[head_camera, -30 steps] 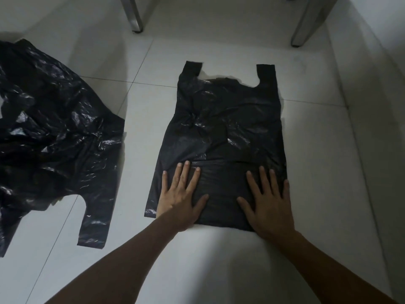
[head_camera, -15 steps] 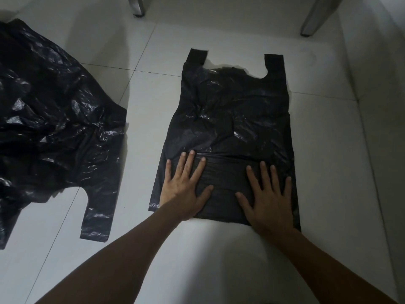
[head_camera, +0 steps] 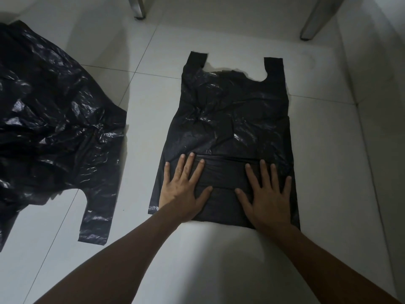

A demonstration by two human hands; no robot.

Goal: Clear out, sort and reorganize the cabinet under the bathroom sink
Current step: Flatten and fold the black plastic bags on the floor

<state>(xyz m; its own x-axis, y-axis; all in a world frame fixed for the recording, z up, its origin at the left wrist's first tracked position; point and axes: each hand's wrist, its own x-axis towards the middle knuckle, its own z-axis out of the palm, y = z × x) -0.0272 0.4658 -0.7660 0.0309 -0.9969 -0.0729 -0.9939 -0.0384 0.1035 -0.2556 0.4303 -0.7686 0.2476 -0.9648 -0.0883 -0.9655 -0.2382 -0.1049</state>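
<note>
Since a moment ago both hands have slid a little up the bag, pushing the folded bottom part flatter. The left hand (head_camera: 183, 188) and right hand (head_camera: 266, 195) lie flat with fingers spread wide, holding nothing, just pressing on the black bag (head_camera: 232, 119). The bag lies on the white floor (head_camera: 328, 150), its handles far from the hands. It looks thin, soft and slippery, so pinch the folded edge. Another crumpled bag (head_camera: 50, 119) lies well off to the left.
</note>
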